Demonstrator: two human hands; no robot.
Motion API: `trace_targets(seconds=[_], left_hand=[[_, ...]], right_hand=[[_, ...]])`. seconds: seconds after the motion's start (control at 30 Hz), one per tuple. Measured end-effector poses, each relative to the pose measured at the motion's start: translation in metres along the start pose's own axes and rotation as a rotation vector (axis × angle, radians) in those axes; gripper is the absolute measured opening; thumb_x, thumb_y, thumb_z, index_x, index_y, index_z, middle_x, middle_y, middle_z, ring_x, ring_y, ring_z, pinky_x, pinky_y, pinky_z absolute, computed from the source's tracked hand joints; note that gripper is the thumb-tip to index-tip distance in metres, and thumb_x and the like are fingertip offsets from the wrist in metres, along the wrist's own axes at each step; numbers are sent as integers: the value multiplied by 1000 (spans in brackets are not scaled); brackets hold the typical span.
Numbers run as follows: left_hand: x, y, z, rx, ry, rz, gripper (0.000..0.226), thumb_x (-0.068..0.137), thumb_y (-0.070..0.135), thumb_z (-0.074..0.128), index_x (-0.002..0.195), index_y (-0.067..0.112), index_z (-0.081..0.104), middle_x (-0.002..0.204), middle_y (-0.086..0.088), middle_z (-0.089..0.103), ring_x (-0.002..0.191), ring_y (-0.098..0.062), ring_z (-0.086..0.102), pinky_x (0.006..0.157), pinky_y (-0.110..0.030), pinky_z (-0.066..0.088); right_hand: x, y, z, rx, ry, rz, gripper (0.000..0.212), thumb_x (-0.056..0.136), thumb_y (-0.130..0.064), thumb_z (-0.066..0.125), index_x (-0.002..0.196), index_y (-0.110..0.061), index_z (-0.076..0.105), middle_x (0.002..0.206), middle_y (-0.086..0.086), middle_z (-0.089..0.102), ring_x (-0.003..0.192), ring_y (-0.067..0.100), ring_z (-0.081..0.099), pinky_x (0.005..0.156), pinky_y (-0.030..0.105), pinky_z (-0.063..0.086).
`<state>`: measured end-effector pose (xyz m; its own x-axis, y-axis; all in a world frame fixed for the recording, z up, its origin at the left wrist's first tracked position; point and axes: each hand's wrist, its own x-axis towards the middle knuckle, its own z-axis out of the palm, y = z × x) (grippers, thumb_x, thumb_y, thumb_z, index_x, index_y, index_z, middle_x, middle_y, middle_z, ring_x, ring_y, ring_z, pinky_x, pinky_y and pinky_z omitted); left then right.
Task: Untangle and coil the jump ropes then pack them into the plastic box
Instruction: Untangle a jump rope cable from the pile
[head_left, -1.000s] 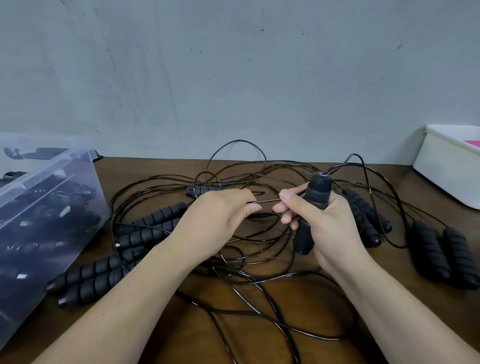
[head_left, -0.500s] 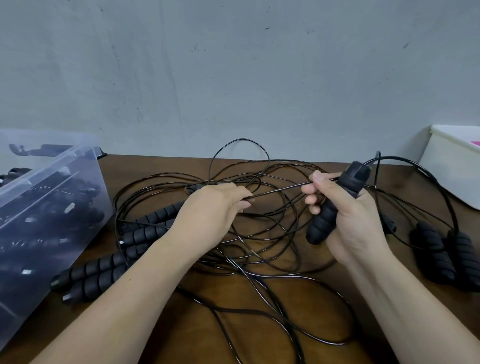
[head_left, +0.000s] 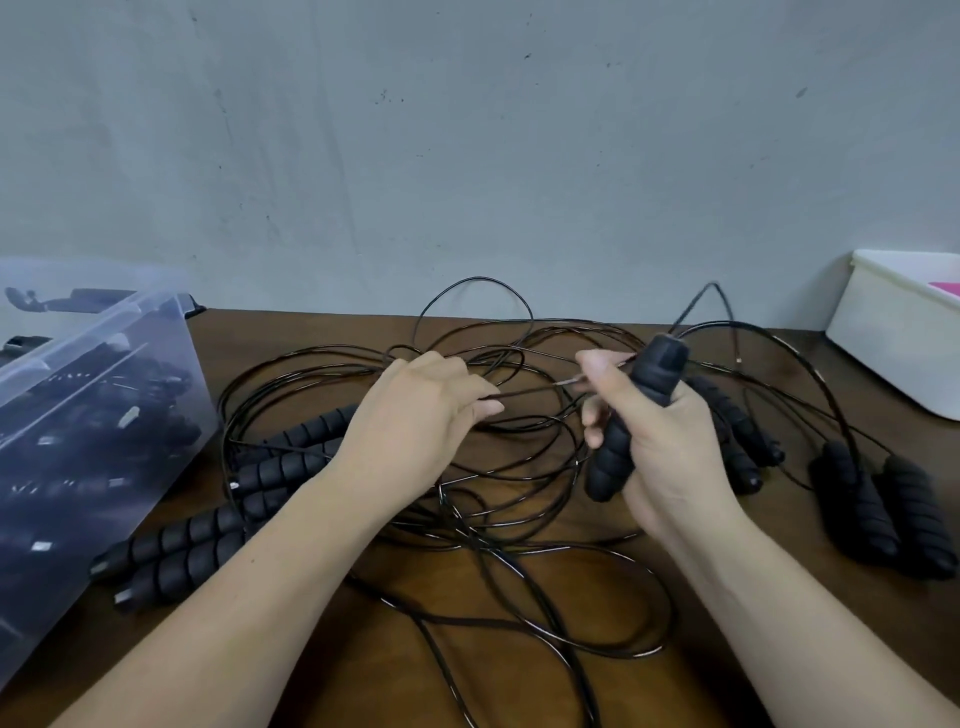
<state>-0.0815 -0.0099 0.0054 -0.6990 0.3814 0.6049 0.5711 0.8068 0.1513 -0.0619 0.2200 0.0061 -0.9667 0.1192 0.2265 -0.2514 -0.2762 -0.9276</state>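
Note:
A tangle of thin black jump-rope cord (head_left: 519, 467) spreads over the middle of the brown table (head_left: 519, 675). My right hand (head_left: 670, 447) grips one black ribbed foam handle (head_left: 639, 410), held upright above the tangle, and its fingertips also pinch a cord strand. My left hand (head_left: 415, 415) pinches the same taut strand a short way to the left. Several more black handles (head_left: 208, 540) lie at the left, and others (head_left: 878, 509) at the right. The clear plastic box (head_left: 93, 441) stands at the far left with coiled ropes inside.
A white plastic container (head_left: 904, 332) with something pink in it sits at the back right corner. A grey wall runs behind the table. Loose cord loops (head_left: 519, 623) trail toward the table's front edge between my forearms.
My right hand swung the handle out to the right and has come back toward the left hand, so the strand between them is shorter. The cord loop at the right has shifted.

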Motion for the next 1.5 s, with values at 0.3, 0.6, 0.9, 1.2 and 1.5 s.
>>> trace_targets(seconds=[0.3, 0.6, 0.9, 1.2, 1.5], left_hand=[[-3, 15, 4, -30, 10, 70, 32, 105, 41, 45, 109, 28, 75, 92, 10, 58, 93, -17, 53, 78, -37, 41], [-6, 14, 10, -87, -12, 95, 21, 104, 40, 58, 106, 29, 75, 89, 15, 56, 95, -13, 53, 83, -31, 32], [1, -5, -7, -2, 53, 5, 18, 102, 41, 64, 104, 32, 80, 93, 16, 65, 101, -16, 56, 87, -40, 40], [-4, -23, -4, 27, 44, -66, 15, 103, 38, 66, 107, 34, 80, 93, 15, 66, 105, -21, 56, 89, -41, 36], [-6, 13, 6, -21, 21, 134, 29, 103, 43, 50, 102, 31, 76, 92, 16, 63, 93, -18, 50, 78, -41, 37]], right_hand=[[-14, 20, 14, -162, -182, 102, 23, 96, -23, 77, 103, -2, 73, 89, 16, 77, 62, 21, 62, 55, 29, 50], [-13, 13, 11, -117, -167, 104, 17, 98, -13, 74, 85, -3, 72, 80, 17, 74, 60, 22, 59, 55, 30, 48], [-2, -13, -2, 15, 24, -16, 16, 97, -8, 72, 83, -1, 67, 73, 12, 70, 55, 15, 53, 56, 25, 47], [3, -13, -5, 75, 16, 49, 20, 95, -25, 74, 97, -5, 77, 86, 15, 72, 58, 17, 53, 55, 27, 42], [-13, 16, 10, -92, -159, 79, 18, 97, -16, 75, 102, 2, 72, 90, 19, 78, 62, 20, 61, 55, 28, 48]])
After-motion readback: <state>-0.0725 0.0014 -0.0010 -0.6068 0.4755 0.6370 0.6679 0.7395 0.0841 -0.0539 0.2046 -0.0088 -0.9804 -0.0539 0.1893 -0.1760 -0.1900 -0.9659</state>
